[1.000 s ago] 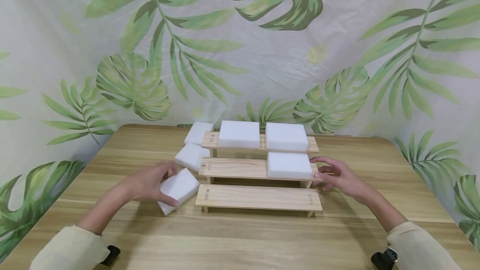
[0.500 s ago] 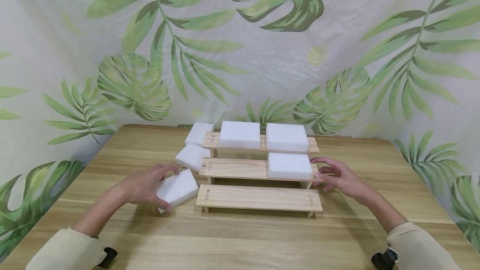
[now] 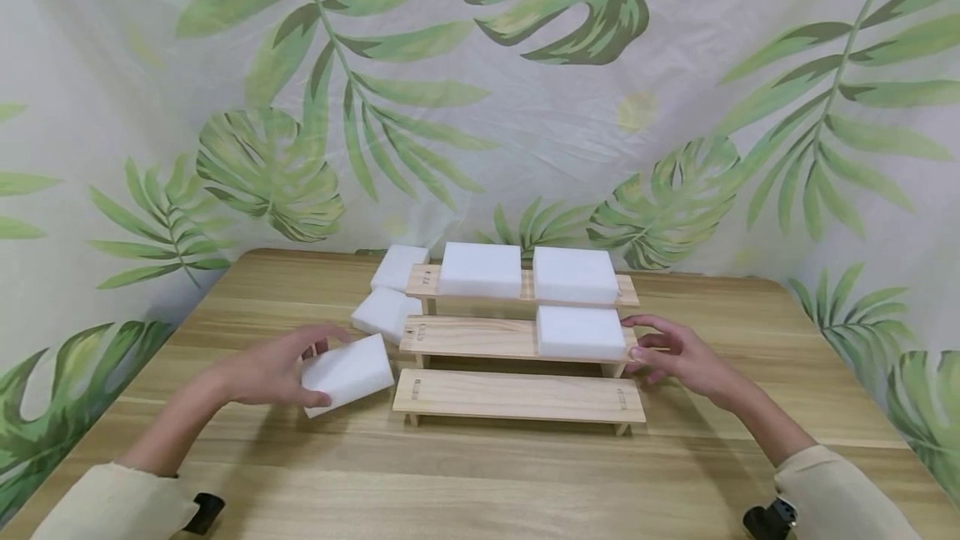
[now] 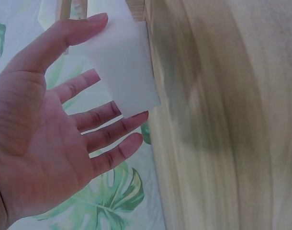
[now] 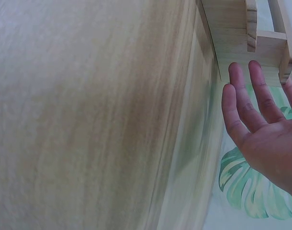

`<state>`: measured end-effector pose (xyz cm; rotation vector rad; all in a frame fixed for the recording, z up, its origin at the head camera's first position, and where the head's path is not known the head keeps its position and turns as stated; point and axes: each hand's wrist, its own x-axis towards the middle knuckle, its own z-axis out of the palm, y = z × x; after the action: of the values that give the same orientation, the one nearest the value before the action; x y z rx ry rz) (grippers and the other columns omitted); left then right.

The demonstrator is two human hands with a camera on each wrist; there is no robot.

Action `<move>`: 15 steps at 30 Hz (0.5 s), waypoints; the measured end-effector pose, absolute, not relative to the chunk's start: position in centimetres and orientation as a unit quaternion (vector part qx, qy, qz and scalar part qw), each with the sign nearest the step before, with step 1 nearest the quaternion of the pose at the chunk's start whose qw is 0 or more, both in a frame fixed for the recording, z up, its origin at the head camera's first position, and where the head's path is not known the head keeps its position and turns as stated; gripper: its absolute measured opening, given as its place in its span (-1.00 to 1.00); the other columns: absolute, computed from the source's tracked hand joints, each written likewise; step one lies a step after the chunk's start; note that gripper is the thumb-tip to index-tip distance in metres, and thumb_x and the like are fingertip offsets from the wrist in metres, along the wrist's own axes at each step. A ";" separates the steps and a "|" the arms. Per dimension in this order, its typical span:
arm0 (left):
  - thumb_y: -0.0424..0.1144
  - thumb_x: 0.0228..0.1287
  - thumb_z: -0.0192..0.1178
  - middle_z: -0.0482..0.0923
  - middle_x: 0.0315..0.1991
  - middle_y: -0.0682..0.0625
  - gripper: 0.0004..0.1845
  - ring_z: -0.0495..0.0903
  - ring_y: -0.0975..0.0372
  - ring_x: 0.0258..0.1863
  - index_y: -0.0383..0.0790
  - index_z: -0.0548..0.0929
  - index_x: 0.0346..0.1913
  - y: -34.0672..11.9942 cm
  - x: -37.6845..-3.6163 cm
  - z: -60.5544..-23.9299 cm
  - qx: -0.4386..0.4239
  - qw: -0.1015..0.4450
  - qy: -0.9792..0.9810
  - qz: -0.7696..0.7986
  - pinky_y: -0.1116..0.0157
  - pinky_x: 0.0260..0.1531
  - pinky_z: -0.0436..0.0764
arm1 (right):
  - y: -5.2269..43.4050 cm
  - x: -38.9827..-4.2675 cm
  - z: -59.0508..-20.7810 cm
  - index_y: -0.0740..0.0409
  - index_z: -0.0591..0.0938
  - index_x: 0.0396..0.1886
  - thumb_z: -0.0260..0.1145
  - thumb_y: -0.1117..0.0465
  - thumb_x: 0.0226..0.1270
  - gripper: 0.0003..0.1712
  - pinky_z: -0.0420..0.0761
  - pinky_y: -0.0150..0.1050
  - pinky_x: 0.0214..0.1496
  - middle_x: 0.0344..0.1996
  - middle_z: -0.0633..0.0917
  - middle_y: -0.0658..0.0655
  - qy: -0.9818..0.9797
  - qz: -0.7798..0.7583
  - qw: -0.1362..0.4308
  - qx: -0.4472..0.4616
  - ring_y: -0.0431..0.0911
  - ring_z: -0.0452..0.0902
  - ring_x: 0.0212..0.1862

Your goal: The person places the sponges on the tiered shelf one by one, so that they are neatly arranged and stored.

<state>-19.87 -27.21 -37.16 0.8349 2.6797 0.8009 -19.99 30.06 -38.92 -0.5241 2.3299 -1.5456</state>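
My left hand point(image 3: 272, 367) grips a white foam block point(image 3: 351, 375) by its left end, thumb at the near side and fingers at the far side. The block is tilted, left of a three-step wooden display stand point(image 3: 517, 397). In the left wrist view, the thumb lies across one face of the foam block point(image 4: 124, 69) and fingertips meet its other edge. My right hand point(image 3: 678, 361) holds the right end of the middle step, thumb at the front edge and index finger towards the back. Its other fingers hang loosely below the step, beside the wooden leg point(image 5: 251, 26).
Two foam blocks point(image 3: 480, 267) point(image 3: 576, 273) sit on the top step, and one foam block point(image 3: 581, 332) sits on the right of the middle step. Two more lie left of the stand, a nearer block point(image 3: 385, 312) and a farther block point(image 3: 400, 265). A leaf-print cloth point(image 3: 540, 148) hangs behind the table.
My left hand has drawn slightly left with the foam block, turning it as its near corner shifts away from me. The right hand and the stand stay put.
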 end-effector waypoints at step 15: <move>-0.20 0.08 0.56 0.58 0.02 -0.03 -0.41 0.49 0.19 -0.06 -0.18 0.56 0.17 -28.1 -19.7 -35.2 0.307 0.040 0.895 0.322 0.13 -0.23 0.55 | 30.0 -20.0 -38.9 0.41 0.26 0.49 0.22 0.25 0.58 -0.37 0.75 0.02 -0.14 -0.10 0.69 0.27 0.811 -0.537 0.145 -0.184 0.09 0.77 -0.07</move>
<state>-19.65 -28.07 -35.17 0.9397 2.7411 0.9871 -20.03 30.01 -38.91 -0.5288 2.3348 -1.5466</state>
